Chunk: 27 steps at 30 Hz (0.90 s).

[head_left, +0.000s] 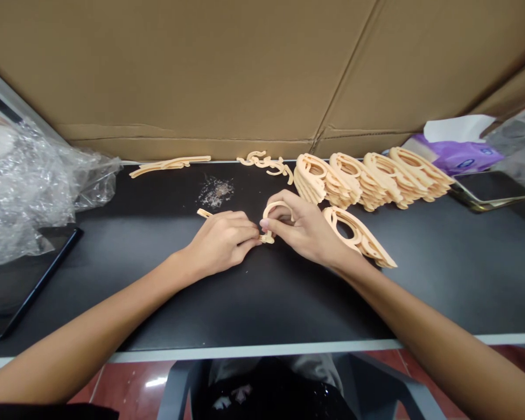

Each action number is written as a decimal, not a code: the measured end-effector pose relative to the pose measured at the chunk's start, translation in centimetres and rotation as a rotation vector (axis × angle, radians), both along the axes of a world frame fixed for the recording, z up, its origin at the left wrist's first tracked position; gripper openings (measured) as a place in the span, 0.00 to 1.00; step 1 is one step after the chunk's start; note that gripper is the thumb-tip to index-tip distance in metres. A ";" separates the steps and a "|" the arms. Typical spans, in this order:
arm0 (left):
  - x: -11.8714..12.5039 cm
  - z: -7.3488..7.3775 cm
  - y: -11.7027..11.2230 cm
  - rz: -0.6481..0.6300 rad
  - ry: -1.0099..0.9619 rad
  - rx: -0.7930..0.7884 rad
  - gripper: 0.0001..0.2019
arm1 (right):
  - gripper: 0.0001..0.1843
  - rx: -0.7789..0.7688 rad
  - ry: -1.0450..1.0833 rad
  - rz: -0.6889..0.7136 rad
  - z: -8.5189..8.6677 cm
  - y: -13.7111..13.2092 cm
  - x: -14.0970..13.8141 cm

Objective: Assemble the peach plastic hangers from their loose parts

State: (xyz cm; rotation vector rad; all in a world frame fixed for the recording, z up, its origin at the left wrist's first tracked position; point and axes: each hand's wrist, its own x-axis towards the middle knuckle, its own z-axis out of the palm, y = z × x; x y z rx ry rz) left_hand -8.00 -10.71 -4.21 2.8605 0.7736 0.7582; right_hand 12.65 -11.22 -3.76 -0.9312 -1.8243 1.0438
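My left hand (pixel 227 240) is closed around a long beige plastic arm piece (pixel 205 213), whose one end sticks out past the knuckles and whose other end shows at the fingertips. My right hand (pixel 304 228) pinches a beige curved hook piece (pixel 276 205). The foot of the hook touches the end of the arm piece between the two hands, just above the black table (pixel 262 297). My fingers hide most of the arm piece. Just right of my right wrist lies a beige folded hanger-like assembly (pixel 365 236), partly covered by the forearm.
Several stacks of beige hanger-like assemblies (pixel 374 178) stand at the back right. Loose hooks (pixel 265 161) and long strips (pixel 170 165) lie along the back edge, near pale scraps (pixel 216 191). Clear plastic wrap (pixel 39 181) and a tablet (pixel 26 286) are left; tissues (pixel 457 149) and a phone (pixel 492 188) right.
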 end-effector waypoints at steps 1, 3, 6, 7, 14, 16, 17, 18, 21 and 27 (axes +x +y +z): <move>0.0 0.0 0.0 -0.004 -0.007 -0.001 0.13 | 0.08 0.004 -0.007 0.005 0.0 0.0 0.0; 0.0 0.0 0.1 -0.016 -0.020 -0.008 0.12 | 0.07 0.016 -0.025 0.014 0.1 0.0 0.0; 0.0 0.1 0.2 -0.028 -0.033 -0.018 0.12 | 0.07 0.047 -0.053 0.017 0.2 0.0 -0.1; 0.0 0.1 0.3 -0.031 -0.032 -0.024 0.12 | 0.07 0.057 -0.064 0.021 0.2 0.0 -0.1; -0.1 0.2 0.4 -0.007 -0.023 -0.048 0.13 | 0.06 0.090 -0.115 0.039 0.2 -0.3 -0.3; -0.1 0.2 0.4 -0.009 -0.035 -0.043 0.13 | 0.06 0.103 -0.131 0.031 0.1 -0.4 -0.3; -0.1 0.1 0.4 -0.007 -0.040 -0.044 0.12 | 0.05 0.116 -0.146 0.026 0.1 -0.5 -0.4; -0.2 0.1 0.4 -0.001 -0.046 -0.047 0.12 | 0.05 0.135 -0.159 0.020 0.0 -0.5 -0.5; -0.2 0.0 0.4 0.021 -0.067 -0.065 0.12 | 0.05 0.186 -0.171 0.012 -0.4 -0.4 -0.7; -0.3 0.0 0.4 0.033 -0.113 -0.101 0.09 | 0.06 0.173 -0.132 0.015 -0.6 -0.3 -0.9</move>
